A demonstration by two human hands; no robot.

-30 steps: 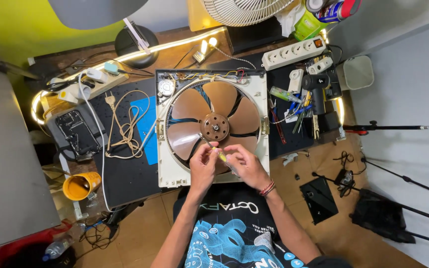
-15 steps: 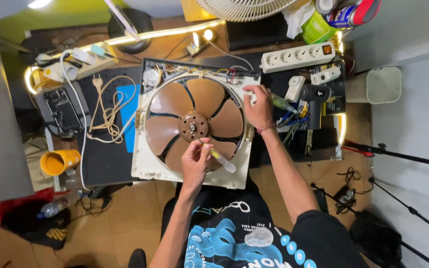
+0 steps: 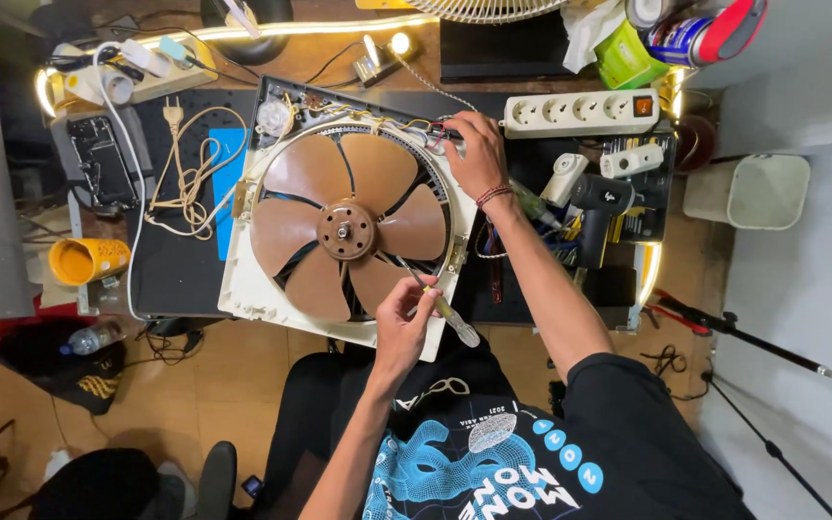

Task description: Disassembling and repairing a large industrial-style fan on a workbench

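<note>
Head view
Fan: a square white fan frame (image 3: 243, 289) with brown blades (image 3: 344, 226) lay flat in the middle of the bench (image 3: 175, 279), its near edge hanging over the bench's front edge.
Left hand: the left hand (image 3: 406, 323) was at the fan's near right corner, its grip closed around a screwdriver (image 3: 445, 308).
Screwdriver: its thin metal tip pointed at the fan's rim and its pale handle stuck out toward the person.
Right hand: the right hand (image 3: 479, 154) lay on the fan's far right corner, next to some thin wires (image 3: 406, 123), fingers curled over the edge; I cannot tell if its grip held anything.
Right side of bench: a white power strip (image 3: 580, 114) lay near the back edge, just beside the right hand.
Left side of bench: a beige cord (image 3: 190, 183) lay in a loose bundle, and a yellow cup (image 3: 89, 260) lay on its side at the left edge.
</note>
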